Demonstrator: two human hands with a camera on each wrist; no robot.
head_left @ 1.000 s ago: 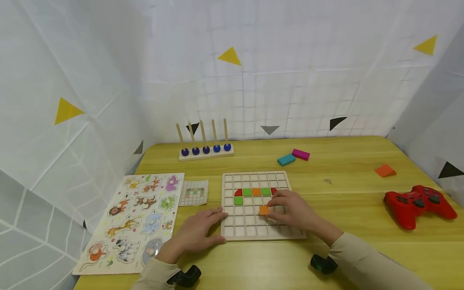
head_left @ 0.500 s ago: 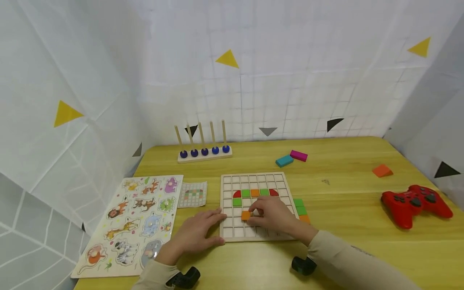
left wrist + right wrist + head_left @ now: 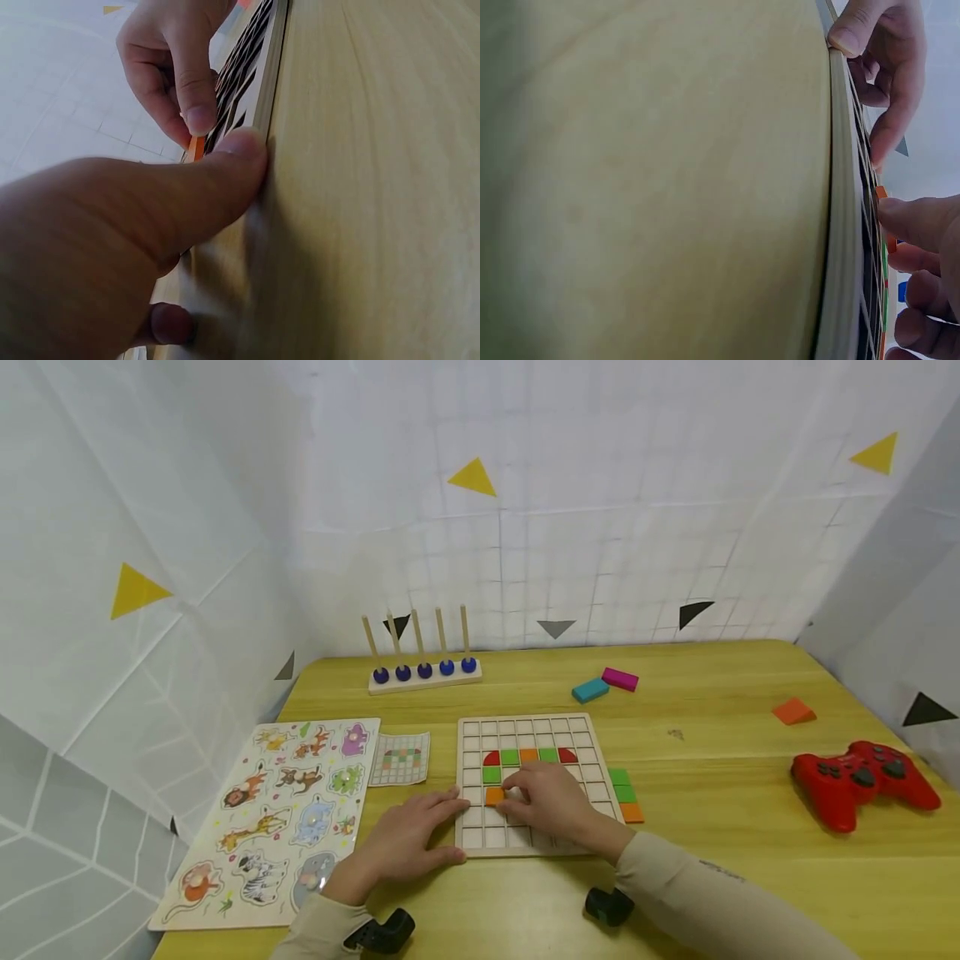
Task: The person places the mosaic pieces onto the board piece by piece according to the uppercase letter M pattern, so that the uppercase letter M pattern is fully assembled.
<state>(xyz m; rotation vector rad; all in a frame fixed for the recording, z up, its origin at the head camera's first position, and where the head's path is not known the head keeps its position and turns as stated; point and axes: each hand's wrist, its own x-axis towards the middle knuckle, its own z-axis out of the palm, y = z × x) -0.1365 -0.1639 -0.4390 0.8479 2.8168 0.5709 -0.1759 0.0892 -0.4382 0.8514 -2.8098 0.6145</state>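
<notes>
My right hand (image 3: 551, 802) pinches a small orange square tile (image 3: 494, 795) over a left-column cell of the pale wooden grid board (image 3: 525, 725), lower centre of frame. My left hand (image 3: 408, 839) lies flat, fingers relaxed, steadying the board's left edge. If the tile sits skewed, I expect it to jam on the ribs or nudge the green tile (image 3: 492, 774) just above.
</notes>
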